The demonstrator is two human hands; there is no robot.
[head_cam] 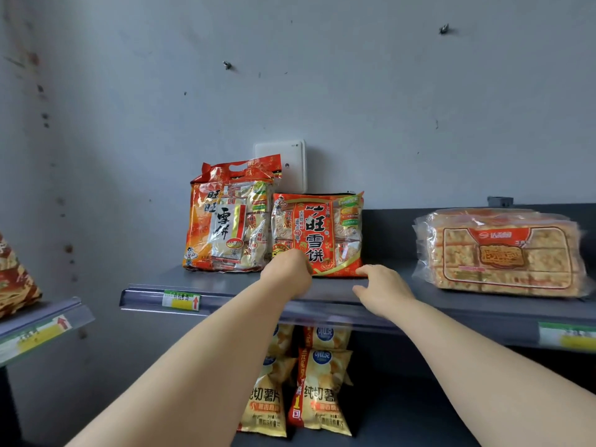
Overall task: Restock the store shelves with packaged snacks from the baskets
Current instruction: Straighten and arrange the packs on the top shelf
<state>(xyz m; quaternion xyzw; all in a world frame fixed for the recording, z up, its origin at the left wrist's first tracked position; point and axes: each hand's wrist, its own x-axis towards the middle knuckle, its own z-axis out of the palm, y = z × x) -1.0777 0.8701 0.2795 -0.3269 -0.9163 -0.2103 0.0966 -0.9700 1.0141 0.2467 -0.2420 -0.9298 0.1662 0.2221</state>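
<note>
Second red rice-cracker bag (319,233) is stood on the upper shelf (225,280) beside the first bag (225,221). Left hand (287,272) is curled at its lower edge, grip not discernible. Right hand (383,288) is loosely spread near its corner. Bare shelf is judged unfilled; baskets are unseen.

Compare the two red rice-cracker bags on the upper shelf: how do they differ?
The left bag stands taller, its cut-out handle flap showing; the right bag is shorter, no handle visible. The left bag is untouched; the left hand is against the right bag's lower front. Both are red-orange, upright on the upper shelf, side by side.
</note>
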